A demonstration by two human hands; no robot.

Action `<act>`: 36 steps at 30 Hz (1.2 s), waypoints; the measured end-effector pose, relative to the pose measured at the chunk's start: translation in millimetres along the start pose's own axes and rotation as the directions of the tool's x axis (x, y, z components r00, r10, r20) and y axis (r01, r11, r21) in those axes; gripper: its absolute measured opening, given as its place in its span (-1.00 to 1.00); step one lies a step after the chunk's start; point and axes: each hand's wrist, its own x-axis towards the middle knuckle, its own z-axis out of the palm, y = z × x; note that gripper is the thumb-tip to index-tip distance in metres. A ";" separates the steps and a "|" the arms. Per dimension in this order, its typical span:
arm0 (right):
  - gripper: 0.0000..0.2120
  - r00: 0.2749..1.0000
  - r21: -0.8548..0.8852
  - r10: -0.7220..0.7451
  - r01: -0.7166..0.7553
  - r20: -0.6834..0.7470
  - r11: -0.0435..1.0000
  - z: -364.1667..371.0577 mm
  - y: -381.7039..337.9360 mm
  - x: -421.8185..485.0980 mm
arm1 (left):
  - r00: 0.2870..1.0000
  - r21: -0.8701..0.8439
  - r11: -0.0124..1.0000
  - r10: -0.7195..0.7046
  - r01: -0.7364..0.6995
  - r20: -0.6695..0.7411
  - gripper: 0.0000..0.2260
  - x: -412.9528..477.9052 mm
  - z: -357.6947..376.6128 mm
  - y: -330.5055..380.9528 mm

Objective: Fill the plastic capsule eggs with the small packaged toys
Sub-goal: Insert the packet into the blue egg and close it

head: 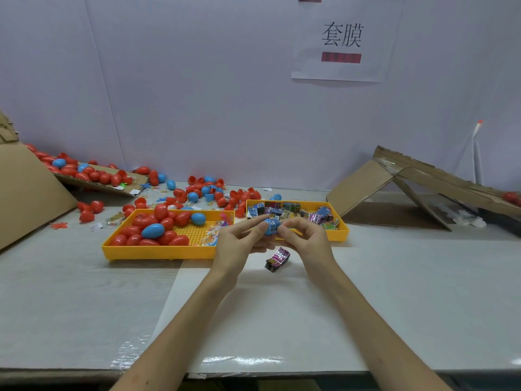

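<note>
Just in front of two yellow trays, my left hand (239, 241) and right hand (304, 239) meet above the table (394, 277). My left fingers curl round a blue egg (265, 230), while my right fingertips pinch a toy packet (273, 223) at its opening. How deep the packet sits I cannot tell. A spare packet (277, 258) lies on the table beneath my hands. The left tray (158, 253) holds red and blue eggs (167, 237); the right tray (343, 231) holds loose packets (284, 211).
</note>
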 end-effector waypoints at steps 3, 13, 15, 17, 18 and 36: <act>-0.97 1.000 0.041 0.002 -0.003 0.015 0.999 -1.4 0.8 1.2 | 0.998 -0.054 0.997 -0.051 0.052 0.027 -0.70 -0.8 0.8 2.2; -0.96 0.998 0.128 -0.011 0.004 0.059 0.992 -1.5 -1.8 0.4 | 0.986 -0.152 0.977 -0.131 0.146 0.105 -0.66 -4.4 0.1 8.0; -0.97 0.998 0.124 -0.010 0.001 0.066 0.992 -1.6 -2.4 0.1 | 0.986 -0.157 0.977 -0.131 0.146 0.101 -0.67 -5.0 0.1 9.0; -0.98 0.997 0.126 -0.013 0.003 0.074 0.992 -1.6 -2.6 -0.2 | 0.987 -0.160 0.976 -0.132 0.146 0.091 -0.69 -5.7 0.3 10.2; -0.98 0.997 0.132 -0.015 0.005 0.075 0.991 -1.4 -2.5 -0.3 | 0.987 -0.159 0.977 -0.133 0.145 0.086 -0.69 -5.7 0.4 10.3; -0.82 0.998 0.128 -0.055 0.049 0.044 0.991 -2.0 2.4 2.3 | 0.956 -0.211 0.938 -0.242 0.274 0.162 -0.73 -3.2 -3.4 6.7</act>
